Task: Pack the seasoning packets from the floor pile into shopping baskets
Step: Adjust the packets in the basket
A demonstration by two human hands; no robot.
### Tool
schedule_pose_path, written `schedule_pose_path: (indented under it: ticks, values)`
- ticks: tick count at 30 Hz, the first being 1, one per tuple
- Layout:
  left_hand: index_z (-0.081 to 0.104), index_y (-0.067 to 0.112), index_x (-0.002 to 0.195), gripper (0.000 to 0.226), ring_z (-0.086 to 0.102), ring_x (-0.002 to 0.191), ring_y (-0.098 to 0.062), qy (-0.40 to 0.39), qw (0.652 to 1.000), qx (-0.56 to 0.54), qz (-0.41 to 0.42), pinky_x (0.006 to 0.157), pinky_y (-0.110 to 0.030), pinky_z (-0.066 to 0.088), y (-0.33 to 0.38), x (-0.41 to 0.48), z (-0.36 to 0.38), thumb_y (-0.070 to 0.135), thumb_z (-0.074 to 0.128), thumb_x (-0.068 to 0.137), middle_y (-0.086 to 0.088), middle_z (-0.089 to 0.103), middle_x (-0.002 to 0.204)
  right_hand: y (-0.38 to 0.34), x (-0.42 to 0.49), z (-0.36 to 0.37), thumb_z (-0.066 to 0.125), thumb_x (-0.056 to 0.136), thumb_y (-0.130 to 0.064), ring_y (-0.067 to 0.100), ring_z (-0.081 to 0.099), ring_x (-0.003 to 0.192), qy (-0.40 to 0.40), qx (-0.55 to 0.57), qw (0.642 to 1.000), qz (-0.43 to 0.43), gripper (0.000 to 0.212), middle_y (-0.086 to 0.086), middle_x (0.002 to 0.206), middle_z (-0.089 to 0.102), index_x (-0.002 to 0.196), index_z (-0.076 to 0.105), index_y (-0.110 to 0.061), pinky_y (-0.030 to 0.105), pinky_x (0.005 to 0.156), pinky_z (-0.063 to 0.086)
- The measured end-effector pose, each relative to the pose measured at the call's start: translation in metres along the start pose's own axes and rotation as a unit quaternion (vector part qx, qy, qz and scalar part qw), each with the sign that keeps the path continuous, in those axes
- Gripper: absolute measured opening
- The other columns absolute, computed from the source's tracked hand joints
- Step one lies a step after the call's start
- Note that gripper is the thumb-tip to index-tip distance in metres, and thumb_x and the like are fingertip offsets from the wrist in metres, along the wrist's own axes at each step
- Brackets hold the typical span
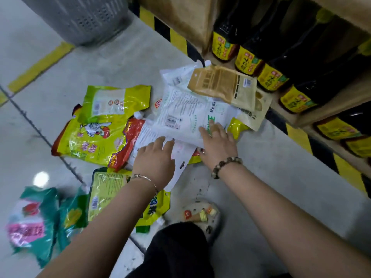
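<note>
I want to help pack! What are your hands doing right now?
Left hand: open, touching the lower white packet.
Right hand: open, resting on the big white packet.

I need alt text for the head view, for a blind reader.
The left hand and right hand lie on white packets in a floor pile of seasoning packets. A grey basket stands behind; dark bottles line a shelf.
</note>
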State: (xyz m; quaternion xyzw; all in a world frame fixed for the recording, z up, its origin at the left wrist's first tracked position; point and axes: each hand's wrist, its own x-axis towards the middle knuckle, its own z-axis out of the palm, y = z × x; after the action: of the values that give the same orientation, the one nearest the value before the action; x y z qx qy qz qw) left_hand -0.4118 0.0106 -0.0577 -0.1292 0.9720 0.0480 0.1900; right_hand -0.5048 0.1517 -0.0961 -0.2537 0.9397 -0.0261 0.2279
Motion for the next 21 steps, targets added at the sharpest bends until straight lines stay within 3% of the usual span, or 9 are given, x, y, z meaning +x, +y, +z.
schedule_pose_path:
  ticks: [2,5,8,10,12,14,16,18,21]
  values:
    - [0.027,0.024,0.145,0.054,0.039,0.131,-0.027,-0.003,1.000,-0.014,-0.004,0.103,-0.035,0.031,0.001,0.000,0.005,0.033,0.043,0.094,-0.003,0.023,0.153,0.001,0.011,0.008,0.037,0.097,-0.013,0.027,-0.004,0.145,0.008,-0.017,1.000,-0.003,0.062,0.007,0.158,-0.006,0.150,0.007,-0.026,0.047,0.115,0.007]
    - [0.030,0.025,0.144,0.052,0.039,0.130,-0.027,0.003,0.999,-0.038,-0.006,0.102,-0.034,0.031,0.004,0.000,0.010,0.032,0.043,0.094,-0.002,0.026,0.152,0.007,0.020,0.012,0.029,0.096,0.000,0.027,-0.005,0.146,0.015,-0.014,1.000,-0.022,0.064,0.003,0.159,-0.005,0.151,0.008,-0.025,0.040,0.117,0.008]
    - [0.038,0.019,0.140,0.052,0.042,0.128,-0.030,0.036,0.996,-0.079,-0.003,0.101,-0.037,0.033,0.006,0.000,0.010,0.025,0.052,0.090,-0.008,0.033,0.149,0.011,0.019,0.005,0.027,0.096,0.003,0.023,0.001,0.146,0.026,0.006,0.999,-0.038,0.059,-0.003,0.159,0.010,0.149,0.022,-0.024,0.035,0.112,0.022]
    - [0.053,0.011,0.129,0.053,0.054,0.116,-0.037,0.098,0.990,-0.095,0.017,0.094,-0.043,0.043,0.006,0.001,0.008,0.019,0.063,0.078,-0.018,0.048,0.137,0.012,0.013,-0.003,0.034,0.093,0.004,0.020,0.008,0.146,0.031,0.026,0.998,-0.039,0.060,-0.005,0.156,0.020,0.145,0.032,-0.025,0.033,0.108,0.029]
    - [0.058,0.009,0.121,0.058,0.059,0.108,-0.038,0.138,0.986,-0.089,0.021,0.088,-0.048,0.047,0.005,0.003,0.009,0.021,0.070,0.066,-0.021,0.055,0.128,0.013,0.006,-0.011,0.041,0.087,0.008,0.021,0.028,0.141,0.085,0.056,0.993,-0.062,0.058,-0.003,0.147,0.041,0.136,0.048,-0.023,0.034,0.098,0.042]
    - [0.057,0.010,0.124,0.070,0.056,0.114,-0.038,0.137,0.987,-0.082,0.021,0.093,-0.056,0.043,0.008,0.004,0.008,0.025,0.080,0.060,-0.020,0.053,0.131,0.012,-0.005,-0.022,0.044,0.075,0.011,0.027,0.063,0.109,0.230,0.060,0.964,-0.120,0.050,0.005,0.111,0.069,0.108,0.070,-0.017,0.032,0.066,0.055]
    - [0.057,0.009,0.122,0.071,0.059,0.112,-0.037,0.158,0.982,-0.095,0.034,0.093,-0.058,0.042,0.012,0.005,0.006,0.030,0.082,0.059,-0.018,0.057,0.127,0.009,-0.018,-0.036,0.049,0.061,0.006,0.025,0.070,0.071,0.314,0.030,0.937,-0.153,0.042,0.005,0.077,0.071,0.086,0.075,-0.016,0.024,0.043,0.047]
    - [0.061,0.010,0.117,0.057,0.066,0.095,-0.034,0.194,0.972,-0.130,0.040,0.087,-0.053,0.047,0.017,0.004,0.005,0.029,0.074,0.065,-0.013,0.067,0.111,0.003,-0.029,-0.052,0.053,0.055,0.001,0.023,0.065,0.056,0.318,0.009,0.932,-0.173,0.037,0.003,0.064,0.066,0.079,0.074,-0.019,0.019,0.039,0.038]
    - [0.068,0.015,0.108,0.040,0.067,0.067,-0.031,0.241,0.951,-0.190,0.029,0.060,-0.033,0.052,0.017,0.003,-0.009,0.028,0.068,0.070,-0.008,0.072,0.085,-0.010,-0.040,-0.065,0.055,0.057,-0.003,0.021,0.062,0.050,0.322,-0.002,0.929,-0.184,0.034,-0.001,0.060,0.064,0.077,0.074,-0.024,0.016,0.042,0.032]
